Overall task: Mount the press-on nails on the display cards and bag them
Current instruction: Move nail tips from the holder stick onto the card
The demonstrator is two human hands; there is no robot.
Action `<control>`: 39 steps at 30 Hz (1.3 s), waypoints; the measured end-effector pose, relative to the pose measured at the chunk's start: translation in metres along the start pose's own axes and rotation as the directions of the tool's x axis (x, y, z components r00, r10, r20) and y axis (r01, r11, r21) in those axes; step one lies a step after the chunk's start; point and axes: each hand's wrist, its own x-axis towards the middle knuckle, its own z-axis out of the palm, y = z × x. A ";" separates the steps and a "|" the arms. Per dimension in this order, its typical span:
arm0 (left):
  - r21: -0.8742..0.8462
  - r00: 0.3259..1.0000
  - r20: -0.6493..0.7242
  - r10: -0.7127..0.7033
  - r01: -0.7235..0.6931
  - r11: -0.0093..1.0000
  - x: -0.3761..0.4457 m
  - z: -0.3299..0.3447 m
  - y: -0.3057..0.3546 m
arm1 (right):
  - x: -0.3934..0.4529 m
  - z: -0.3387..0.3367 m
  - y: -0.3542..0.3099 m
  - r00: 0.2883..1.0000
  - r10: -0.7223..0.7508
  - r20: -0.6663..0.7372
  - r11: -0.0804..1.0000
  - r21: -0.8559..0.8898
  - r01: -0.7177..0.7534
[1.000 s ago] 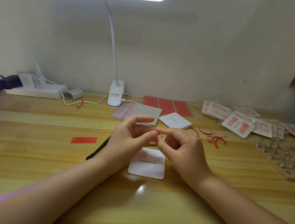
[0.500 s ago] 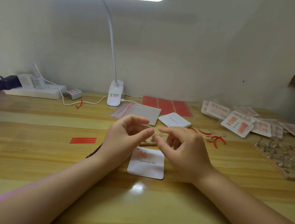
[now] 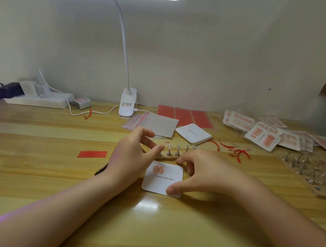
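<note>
Left hand (image 3: 133, 156) hovers with fingers loosely spread, holding nothing, hiding part of the small wooden stand (image 3: 170, 158); three metal holders (image 3: 177, 153) show clearly. Right hand (image 3: 203, 172) arches over the display card (image 3: 163, 179) on the tabletop (image 3: 35, 171), thumb on its near edge. Pink nails (image 3: 157, 169) sit blurred there, count unclear.

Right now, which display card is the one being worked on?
The white "Handmade Nail" card under the right hand: it carries only a few pink nails, unlike the blank stack and the full bagged cards.
</note>
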 end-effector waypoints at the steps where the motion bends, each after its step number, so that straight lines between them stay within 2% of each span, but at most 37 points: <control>1: 0.017 1.000 0.009 0.003 -0.003 1.000 -0.001 0.000 0.001 | 0.000 0.000 0.000 1.000 -0.003 -0.001 1.000 0.011 0.003; 8: 0.090 0.999 -0.022 0.038 -0.035 0.995 -0.003 0.001 0.005 | -0.001 -0.001 0.002 1.000 -0.031 0.003 0.994 0.106 0.030; 13: 0.004 0.975 -0.035 0.220 -0.220 0.975 -0.008 -0.001 0.009 | -0.005 0.000 -0.003 0.976 -0.138 -0.171 0.990 -0.004 0.140; 17: -0.032 0.971 -0.055 0.231 -0.233 0.972 -0.005 0.000 0.006 | -0.005 0.004 -0.004 0.940 -0.204 -0.272 0.979 -0.068 0.192; 22: -0.056 0.962 -0.060 0.267 -0.270 0.961 -0.002 0.001 0.001 | -0.004 0.012 -0.005 0.917 -0.240 -0.318 0.970 -0.035 0.241; 24: -0.054 0.948 -0.067 0.311 -0.314 0.948 -0.002 0.001 0.001 | -0.005 0.015 -0.006 0.931 -0.206 -0.303 0.967 0.086 0.242; 26: -0.058 0.929 -0.104 0.356 -0.363 0.930 0.000 -0.001 0.001 | -0.007 0.016 -0.011 0.949 -0.102 -0.299 0.891 0.398 0.221; 28: -0.071 0.903 -0.177 0.391 -0.408 0.910 0.004 -0.005 0.003 | -0.006 0.015 -0.016 0.962 0.036 -0.270 0.697 0.697 0.169; 30: -0.127 0.898 -0.237 0.370 -0.406 0.905 0.007 -0.008 0.007 | -0.005 0.011 -0.019 0.978 0.100 -0.185 0.489 0.865 0.114; 32: -0.185 0.901 -0.267 0.343 -0.397 0.899 0.007 -0.010 0.013 | -0.006 0.006 -0.023 0.991 0.048 -0.122 0.360 0.928 0.097; 34: -0.212 0.904 -0.279 0.324 -0.388 0.897 0.006 -0.012 0.020 | -0.009 0.003 -0.026 0.993 0.014 -0.113 0.296 0.950 0.104; 36: -0.237 0.905 -0.291 0.311 -0.383 0.893 0.005 -0.017 0.029 | -0.011 -0.001 -0.029 0.989 0.026 -0.144 0.281 0.951 0.131; 39: -0.229 0.896 -0.331 0.295 -0.380 0.896 0.008 -0.026 0.042 | -0.015 -0.009 -0.032 0.975 0.053 -0.218 0.323 0.927 0.190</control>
